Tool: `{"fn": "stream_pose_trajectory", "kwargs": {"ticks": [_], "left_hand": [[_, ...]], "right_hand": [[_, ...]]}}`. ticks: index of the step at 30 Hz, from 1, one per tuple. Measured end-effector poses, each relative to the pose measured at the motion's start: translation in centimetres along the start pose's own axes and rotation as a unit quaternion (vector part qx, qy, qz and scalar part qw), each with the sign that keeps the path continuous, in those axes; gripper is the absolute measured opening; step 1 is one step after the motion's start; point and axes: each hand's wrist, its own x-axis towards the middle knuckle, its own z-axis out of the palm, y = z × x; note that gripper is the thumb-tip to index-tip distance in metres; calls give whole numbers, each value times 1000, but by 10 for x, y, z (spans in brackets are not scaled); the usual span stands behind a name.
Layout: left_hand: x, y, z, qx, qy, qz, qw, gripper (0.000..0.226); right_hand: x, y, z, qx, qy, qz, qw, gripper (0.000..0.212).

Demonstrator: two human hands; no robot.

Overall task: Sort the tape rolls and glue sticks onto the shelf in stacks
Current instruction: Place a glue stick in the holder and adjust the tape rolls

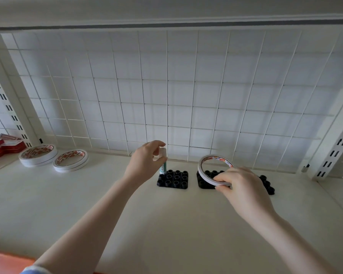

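My two bare forearms reached out over the white shelf (pixel 166 224), with a strip of orange edge (pixel 6 262) nearest to me at the lower left. My right hand (pixel 244 186) came first, its fingers (pixel 223 177) curled over the near rim of a thin tape roll (pixel 206 175) and grasping it, so that the roll stood tilted up on edge above the right black holder (pixel 265 183), a low block with round sockets; whether the roll touched the holder I could not tell. Just left of it sat the left black holder (pixel 174 179), flat on the shelf. My left hand (pixel 147 161) hung over that holder's far left corner, fingers pinching the white cap of a glue stick (pixel 163 165), which stood upright with its green and white body reaching down to the corner socket. Well off to the left, farther back, two stacks of tape rolls lay flat just beside each other, the larger left stack (pixel 38 155) and the right stack (pixel 70 160). Beyond them at the left edge sat red boxes (pixel 2 147). Behind everything rose the white wire grid (pixel 186 95) of the back panel, with slotted uprights (pixel 333 151) at each side.
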Motion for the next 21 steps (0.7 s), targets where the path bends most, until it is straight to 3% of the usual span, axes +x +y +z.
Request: {"fn": "stream_pose_trajectory", "kwargs": {"ticks": [6, 12, 21], "left_hand": [[-11, 4, -26, 59, 50, 3, 997, 37], [-47, -8, -64, 148, 116, -19, 982, 34], [-93, -87, -143, 238, 109, -77, 962, 39]], "right_hand": [[10, -10, -10, 12, 27, -52, 998, 18], [23, -37, -7, 47, 8, -136, 989, 7], [47, -132, 41, 78, -16, -189, 979, 8]]}}
